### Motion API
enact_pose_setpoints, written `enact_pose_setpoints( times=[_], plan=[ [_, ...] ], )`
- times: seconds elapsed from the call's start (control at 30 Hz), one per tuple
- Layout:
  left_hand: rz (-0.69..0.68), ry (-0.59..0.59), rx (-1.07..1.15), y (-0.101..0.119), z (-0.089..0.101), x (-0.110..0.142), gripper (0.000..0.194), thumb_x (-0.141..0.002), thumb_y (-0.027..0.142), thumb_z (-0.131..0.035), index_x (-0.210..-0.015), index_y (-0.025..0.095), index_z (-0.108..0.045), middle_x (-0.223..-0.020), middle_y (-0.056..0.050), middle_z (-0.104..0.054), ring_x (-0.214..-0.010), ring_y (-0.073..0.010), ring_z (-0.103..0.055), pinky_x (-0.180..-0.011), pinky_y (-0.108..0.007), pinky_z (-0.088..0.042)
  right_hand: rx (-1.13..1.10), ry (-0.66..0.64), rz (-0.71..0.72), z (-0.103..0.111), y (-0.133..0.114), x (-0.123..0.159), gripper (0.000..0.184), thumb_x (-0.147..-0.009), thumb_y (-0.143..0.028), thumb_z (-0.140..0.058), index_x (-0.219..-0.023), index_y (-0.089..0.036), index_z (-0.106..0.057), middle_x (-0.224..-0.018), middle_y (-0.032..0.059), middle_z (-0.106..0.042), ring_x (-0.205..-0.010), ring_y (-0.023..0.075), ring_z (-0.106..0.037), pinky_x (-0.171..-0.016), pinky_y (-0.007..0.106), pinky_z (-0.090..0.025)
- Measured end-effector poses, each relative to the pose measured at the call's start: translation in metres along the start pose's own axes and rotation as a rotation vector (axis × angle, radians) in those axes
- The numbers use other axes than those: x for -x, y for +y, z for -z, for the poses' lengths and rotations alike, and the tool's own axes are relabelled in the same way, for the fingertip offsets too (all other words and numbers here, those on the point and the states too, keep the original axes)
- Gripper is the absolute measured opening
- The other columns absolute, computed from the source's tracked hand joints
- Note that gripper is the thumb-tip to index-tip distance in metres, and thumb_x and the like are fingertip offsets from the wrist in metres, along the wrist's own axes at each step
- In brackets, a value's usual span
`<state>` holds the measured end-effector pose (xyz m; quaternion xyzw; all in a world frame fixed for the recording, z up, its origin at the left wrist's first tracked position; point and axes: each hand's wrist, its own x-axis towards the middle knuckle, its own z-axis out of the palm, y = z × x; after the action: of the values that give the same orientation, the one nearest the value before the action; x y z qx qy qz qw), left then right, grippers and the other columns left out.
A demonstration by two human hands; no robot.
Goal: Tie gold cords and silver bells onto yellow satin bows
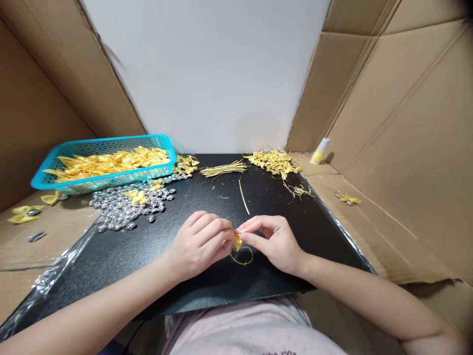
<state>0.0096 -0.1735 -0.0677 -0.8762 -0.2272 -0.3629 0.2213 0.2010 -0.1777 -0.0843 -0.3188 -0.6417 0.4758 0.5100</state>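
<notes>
Between my two hands, just above the near part of the black table, is a small yellow ribbon bow (238,242). My left hand (205,240) is closed, pinching the bow from the left; its fingertips are partly hidden. From the other side my right hand (274,241) grips it between thumb and forefinger. A thin gold-coloured loop (244,264) hangs below the bow. Ahead of the hands lies a single gold tie strip (243,197), apart from them.
A blue basket (103,180) of yellow bows stands at left, silver beads (123,209) in front. A bundle of gold ties (224,169) lies at the back, beside a pile of bows with loops (275,161). A white-and-yellow cone (320,151) stands on cardboard at right. Cardboard walls flank the table.
</notes>
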Motion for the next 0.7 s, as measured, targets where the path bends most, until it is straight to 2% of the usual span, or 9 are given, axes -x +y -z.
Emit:
enact_pose_setpoints(
  times=[0.17, 0.4, 0.57, 0.7],
  plan=[
    [0.055, 0.033, 0.066, 0.002, 0.000, 0.003, 0.016, -0.079, 0.010, -0.065, -0.083, 0.022, -0.056, -0.076, 0.000, -0.070, -0.067, -0.0146, -0.059, -0.066, -0.028, -0.045, -0.039, 0.018, 0.036, 0.000, 0.001, 0.000, 0.004, -0.073, -0.023, -0.075, -0.071, -0.020, -0.074, -0.078, 0.0049, -0.076, -0.074, 0.0180, -0.071, -0.072, 0.030, -0.058],
    [0.398, 0.033, 0.379, 0.013, 0.003, 0.000, 0.008, -0.079, 0.011, -0.063, -0.081, 0.018, -0.059, -0.078, -0.004, -0.063, -0.072, -0.0153, -0.059, -0.065, -0.027, -0.048, -0.074, 0.070, 0.071, 0.000, -0.004, -0.001, 0.004, -0.072, -0.024, -0.078, -0.072, -0.021, -0.075, -0.078, 0.0049, -0.076, -0.075, 0.0186, -0.072, -0.074, 0.032, -0.059],
    [0.553, 0.006, 0.524, 0.017, 0.006, -0.001, 0.005, -0.081, 0.015, -0.064, -0.085, 0.018, -0.064, -0.076, -0.002, -0.067, -0.067, -0.0137, -0.060, -0.060, -0.024, -0.050, -0.051, 0.095, 0.119, 0.000, -0.005, -0.002, 0.004, -0.074, -0.025, -0.077, -0.073, -0.022, -0.075, -0.079, 0.0048, -0.077, -0.077, 0.0195, -0.072, -0.075, 0.033, -0.059],
    [0.620, 0.000, 0.588, 0.019, 0.004, -0.002, 0.002, -0.082, 0.017, -0.066, -0.081, 0.018, -0.065, -0.073, -0.002, -0.067, -0.064, -0.0124, -0.058, -0.057, -0.023, -0.048, -0.017, 0.103, 0.150, 0.000, -0.002, -0.001, 0.002, -0.075, -0.025, -0.077, -0.075, -0.023, -0.075, -0.080, 0.0049, -0.077, -0.077, 0.0195, -0.072, -0.074, 0.033, -0.059]
  ],
)
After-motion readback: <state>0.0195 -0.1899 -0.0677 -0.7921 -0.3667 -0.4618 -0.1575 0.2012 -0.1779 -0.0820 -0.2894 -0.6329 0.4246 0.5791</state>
